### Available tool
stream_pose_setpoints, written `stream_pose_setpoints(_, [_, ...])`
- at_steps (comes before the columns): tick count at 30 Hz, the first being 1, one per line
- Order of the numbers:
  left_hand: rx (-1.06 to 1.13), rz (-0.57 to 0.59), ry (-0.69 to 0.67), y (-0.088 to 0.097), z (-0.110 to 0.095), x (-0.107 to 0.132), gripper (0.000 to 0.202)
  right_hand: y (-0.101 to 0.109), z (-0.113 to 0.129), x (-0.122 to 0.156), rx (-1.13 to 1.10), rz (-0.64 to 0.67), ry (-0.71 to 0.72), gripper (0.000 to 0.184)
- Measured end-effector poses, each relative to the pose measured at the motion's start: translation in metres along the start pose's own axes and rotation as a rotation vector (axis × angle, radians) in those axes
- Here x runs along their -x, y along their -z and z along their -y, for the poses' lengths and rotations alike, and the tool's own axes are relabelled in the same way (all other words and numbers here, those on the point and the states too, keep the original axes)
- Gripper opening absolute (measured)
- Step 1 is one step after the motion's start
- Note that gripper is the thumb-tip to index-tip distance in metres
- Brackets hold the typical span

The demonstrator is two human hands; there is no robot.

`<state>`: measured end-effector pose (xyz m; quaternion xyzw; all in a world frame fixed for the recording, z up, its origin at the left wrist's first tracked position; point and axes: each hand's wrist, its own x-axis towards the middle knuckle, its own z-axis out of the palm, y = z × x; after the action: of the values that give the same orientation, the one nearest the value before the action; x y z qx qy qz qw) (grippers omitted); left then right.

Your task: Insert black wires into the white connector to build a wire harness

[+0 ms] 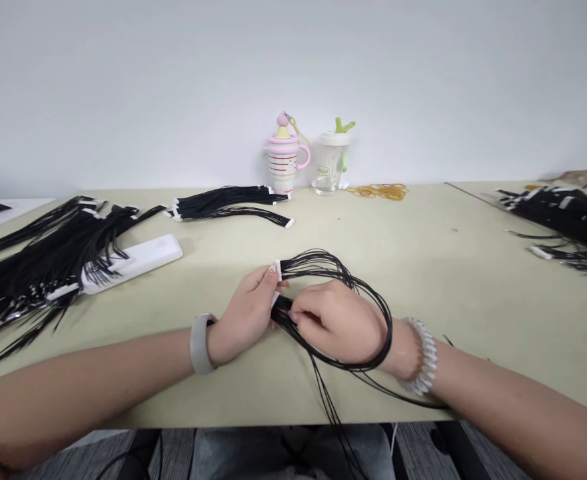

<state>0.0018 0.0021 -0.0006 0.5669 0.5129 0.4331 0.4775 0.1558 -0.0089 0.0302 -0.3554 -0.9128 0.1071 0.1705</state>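
Wire bundle: black strands (346,275) bent into a loop, mid-table at the near side, between the two hands; head view.
Ends: far white connector (279,270) and near white connector (275,299), both at the left hand's fingertips.
Left hand (246,303): thumb pressed on the far connector, other fingers curled beneath; their exact grip cannot be told.
Right hand (343,323): thumb and index finger appear to pinch strands just beside the near connector; remaining fingers folded. Loop crosses over the wrist.
Tails: some strands hang past the near table edge (213,421).
Handling, judged: hold the connectors steady, pinch lightly and close to the housing, gather strands flat, avoid tugging the hanging tails or snagging the coil bracelet (426,357).
Surroundings: wire pile (48,257) left, smaller bundle (223,198) far, rubber bands (380,191) far, another pile (568,213) right.
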Motion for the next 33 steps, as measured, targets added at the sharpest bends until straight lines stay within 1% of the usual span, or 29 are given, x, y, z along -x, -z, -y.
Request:
stream_pose_setpoints(5, [-0.021, 0.009, -0.016, 0.000, -0.001, 0.000, 0.036, -0.001, -0.002, 0.001, 0.019, -0.009, 0.012, 0.030])
stream_pose_setpoints(10, [-0.040, 0.009, -0.012, -0.001, -0.001, 0.000, 0.037, -0.002, 0.001, -0.001, 0.090, -0.022, 0.046, 0.021])
stream_pose_setpoints(13, [-0.074, -0.001, 0.019, -0.002, -0.004, 0.001, 0.039, 0.001, 0.000, 0.000, 0.102, -0.014, 0.016, 0.017])
stream_pose_setpoints(15, [-0.097, -0.001, 0.037, -0.002, -0.005, 0.002, 0.040, 0.008, -0.006, 0.002, 0.100, 0.038, -0.010, 0.016])
stream_pose_setpoints(17, [-0.096, -0.008, 0.048, -0.002, -0.005, 0.002, 0.041, 0.020, -0.017, 0.006, 0.079, 0.094, -0.048, 0.015])
stream_pose_setpoints(18, [-0.089, -0.013, 0.052, -0.002, -0.005, 0.002, 0.042, 0.027, -0.024, 0.008, 0.063, 0.104, -0.077, 0.015])
stream_pose_setpoints(19, [-0.079, -0.020, 0.054, -0.002, -0.005, 0.002, 0.043, 0.036, -0.032, 0.010, 0.053, 0.081, -0.135, 0.016])
stream_pose_setpoints(21, [-0.061, -0.033, 0.052, -0.002, -0.005, 0.002, 0.043, 0.053, -0.048, 0.012, 0.027, -0.010, -0.228, 0.017])
stream_pose_setpoints(22, [-0.057, -0.035, 0.050, -0.002, -0.004, 0.002, 0.043, 0.061, -0.055, 0.013, -0.005, -0.109, -0.324, 0.017])
stream_pose_setpoints(23, [-0.057, -0.035, 0.049, -0.002, -0.004, 0.002, 0.043, 0.067, -0.061, 0.012, -0.054, -0.223, -0.417, 0.015])
stream_pose_setpoints(25, [-0.062, -0.032, 0.055, -0.002, -0.004, 0.002, 0.043, 0.075, -0.072, 0.011, -0.181, -0.553, -0.522, 0.011])
stream_pose_setpoints(26, [-0.068, -0.031, 0.058, -0.002, -0.005, 0.002, 0.042, 0.077, -0.076, 0.010, -0.282, -0.720, -0.516, 0.013])
stream_pose_setpoints(27, [-0.074, -0.031, 0.059, -0.002, -0.005, 0.003, 0.042, 0.079, -0.080, 0.009, -0.410, -0.866, -0.475, 0.016])
stream_pose_setpoints(28, [-0.079, -0.032, 0.057, -0.002, -0.006, 0.003, 0.041, 0.080, -0.082, 0.008, -0.558, -0.974, -0.420, 0.017])
stream_pose_setpoints(29, [-0.082, -0.034, 0.053, -0.002, -0.006, 0.004, 0.041, 0.080, -0.084, 0.007, -0.709, -1.038, -0.375, 0.016])
stream_pose_setpoints(30, [-0.082, -0.035, 0.048, -0.003, -0.007, 0.004, 0.040, 0.080, -0.085, 0.006, -0.844, -1.060, -0.348, 0.015])
stream_pose_setpoints(31, [-0.080, -0.037, 0.042, -0.003, -0.007, 0.005, 0.039, 0.080, -0.085, 0.006, -0.938, -1.057, -0.339, 0.014])
stream_pose_setpoints(33, [-0.071, -0.036, 0.027, -0.002, -0.007, 0.005, 0.039, 0.078, -0.079, 0.005, -0.986, -1.003, -0.347, 0.022])
